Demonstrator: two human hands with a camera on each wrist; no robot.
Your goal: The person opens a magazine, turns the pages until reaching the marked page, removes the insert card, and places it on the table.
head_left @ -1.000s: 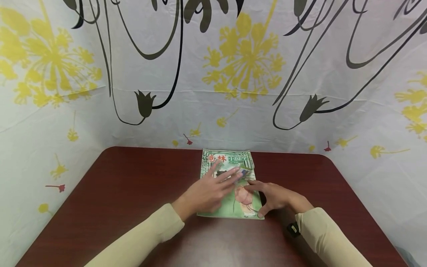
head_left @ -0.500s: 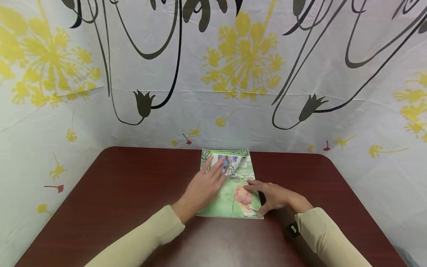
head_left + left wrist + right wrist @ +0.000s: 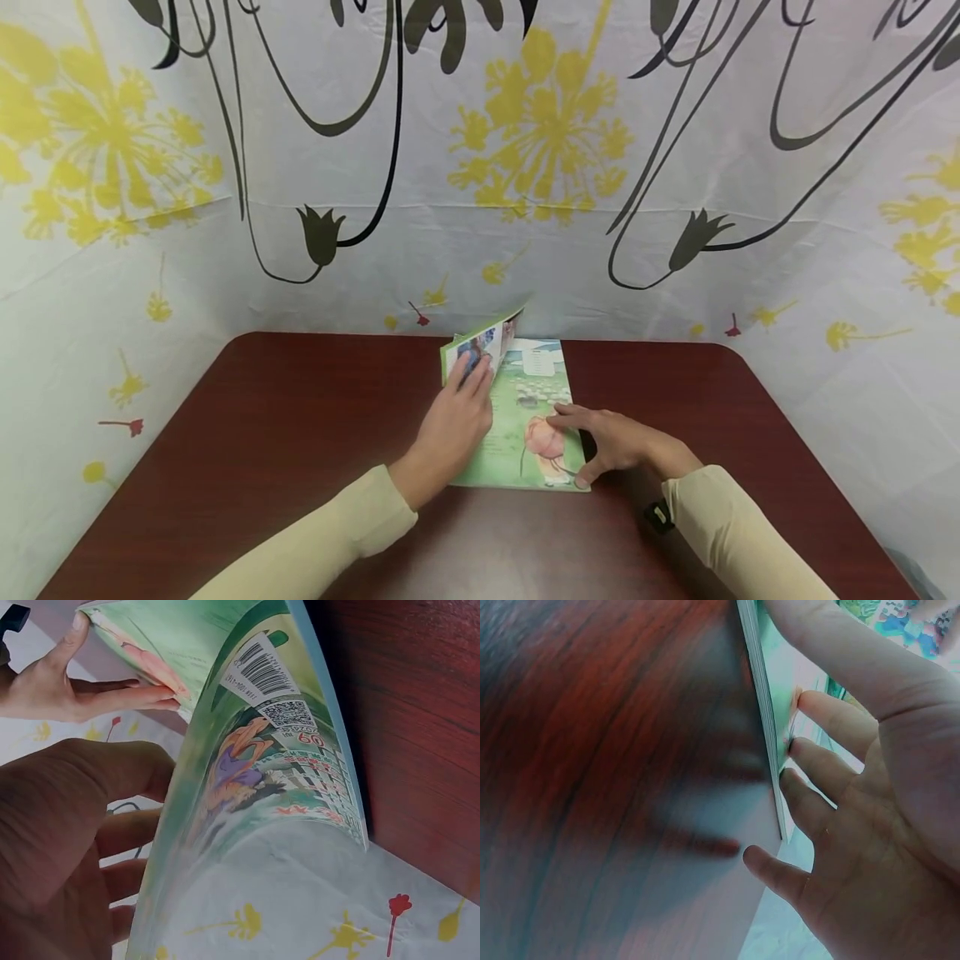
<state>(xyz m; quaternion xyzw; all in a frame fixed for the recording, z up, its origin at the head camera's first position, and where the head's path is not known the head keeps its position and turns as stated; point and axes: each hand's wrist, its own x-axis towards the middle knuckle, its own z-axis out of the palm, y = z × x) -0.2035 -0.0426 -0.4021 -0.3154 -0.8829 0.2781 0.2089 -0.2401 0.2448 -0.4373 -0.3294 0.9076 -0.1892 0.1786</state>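
An open magazine [image 3: 498, 454] lies on the table, its green page printed with a pink flower. Its front cover [image 3: 491, 337] stands raised and bends over to the left. My left hand [image 3: 453, 421] pushes the inner side of this cover with extended fingers. In the left wrist view, the cover's outside [image 3: 247, 761] curves away, showing a barcode and a cartoon figure. My right hand [image 3: 611, 442] rests at the magazine's lower right, thumb at the corner and fingertips on the page. The right wrist view shows its fingers [image 3: 829, 720] spread along the magazine's edge.
The dark red-brown table [image 3: 300, 417] has rounded far corners. Behind it and at both sides hangs a white cloth [image 3: 375, 283] with yellow and grey plant prints. A black band [image 3: 660, 515] sits at the right wrist.
My left hand has moved left, turning the front cover from lying nearly flat to standing raised, and the green page beneath has come into view. My right hand has stayed in place.
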